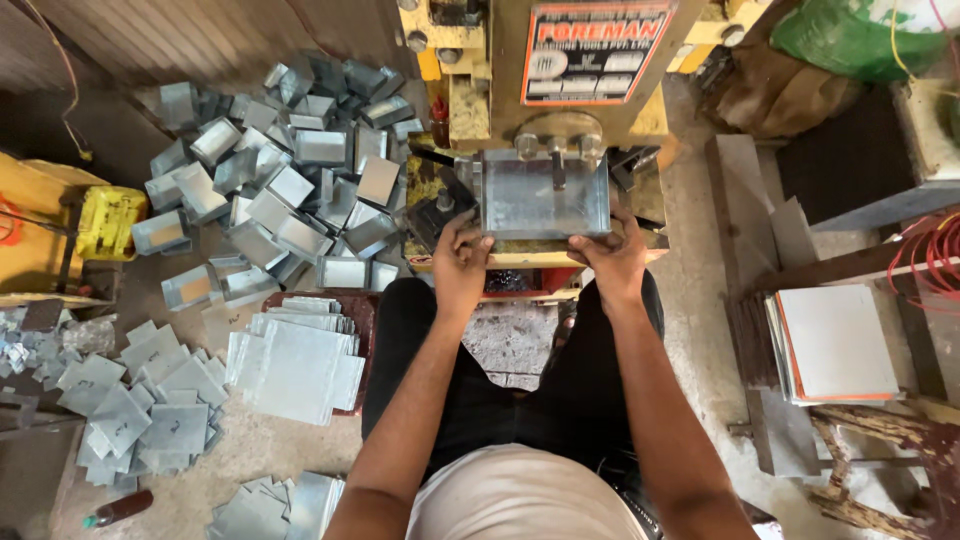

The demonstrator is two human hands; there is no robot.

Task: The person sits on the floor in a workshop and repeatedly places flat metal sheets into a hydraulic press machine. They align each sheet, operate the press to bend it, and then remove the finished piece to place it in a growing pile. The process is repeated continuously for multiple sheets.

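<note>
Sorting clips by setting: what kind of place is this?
Most likely a small sheet-metal workshop. Both hands, left hand and right hand, hold a folded metal tray at a press machine, with a heap of formed trays and flat blanks on the floor.

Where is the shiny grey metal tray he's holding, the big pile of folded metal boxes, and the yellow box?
Grey metal tray (545, 197), head view, its flat middle.
Pile of folded metal boxes (290, 180), head view, centre of heap.
Yellow box (110, 222), head view, its top face.
</note>
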